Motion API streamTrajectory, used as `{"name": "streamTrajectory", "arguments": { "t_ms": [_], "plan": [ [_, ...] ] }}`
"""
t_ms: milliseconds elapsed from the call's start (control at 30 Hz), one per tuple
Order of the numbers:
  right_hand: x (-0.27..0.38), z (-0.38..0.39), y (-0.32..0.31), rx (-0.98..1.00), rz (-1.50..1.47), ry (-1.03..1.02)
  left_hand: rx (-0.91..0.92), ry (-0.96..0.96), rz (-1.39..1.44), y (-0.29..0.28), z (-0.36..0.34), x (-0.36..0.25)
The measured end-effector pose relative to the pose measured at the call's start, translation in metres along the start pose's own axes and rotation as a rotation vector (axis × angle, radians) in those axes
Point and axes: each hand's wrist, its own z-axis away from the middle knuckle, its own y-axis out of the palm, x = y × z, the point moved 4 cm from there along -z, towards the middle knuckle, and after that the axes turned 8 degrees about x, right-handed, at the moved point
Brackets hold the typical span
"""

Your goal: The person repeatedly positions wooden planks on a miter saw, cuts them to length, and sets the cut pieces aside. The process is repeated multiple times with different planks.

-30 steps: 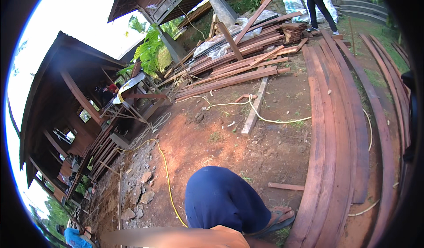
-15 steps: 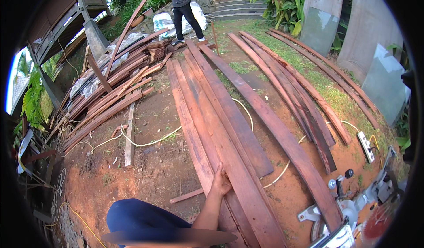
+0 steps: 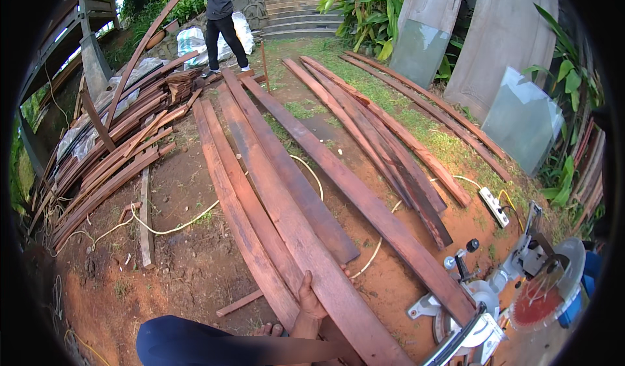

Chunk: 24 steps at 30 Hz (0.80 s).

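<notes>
The left hand [image 3: 312,306] clasps a long board [image 3: 293,229] lying left of the saw [image 3: 537,304]. Its thumb sits on the edge facing away from the saw; the other fingers go mostly out of sight beneath, so how firmly they press cannot be told. The right hand is out of view.

A board this long probably wants a second hold well apart from the first, on the edge toward the saw, since one hand at the side would likely let it twist or drag. Keeping the palm well under the wood and the thumb flat should steady it better than fingertips, and bare skin calls for care about splinters.

On the side away from the saw, more planks [image 3: 250,252] run just beside the board, leaving little room for knuckles there. On its saw side, a darker board [image 3: 319,216] lies close at the far part but stops short, and bare soil opens nearer the saw, crossed by a pale cable [image 3: 370,260] that could snag a foot. Beyond that soil, a narrow board [image 3: 390,239] reaches over the saw's base, limiting any sideways swing. Bare toes [image 3: 270,329], left of the saw, rest near the planks, so a dropped edge could hurt.
</notes>
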Motion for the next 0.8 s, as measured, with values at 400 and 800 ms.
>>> {"name": "streamTrajectory", "arguments": {
  "t_ms": [400, 800],
  "plan": [
    [-0.028, 0.034, 0.015, 0.02, -0.055, 0.113, -0.016, 0.001, -0.064, 0.014, -0.019, 0.01],
    [-0.025, 0.046, 0.011, -0.247, 0.128, -0.018, -0.037, 0.018, 0.016, 0.002, -0.097, 0.014]
  ]
}}
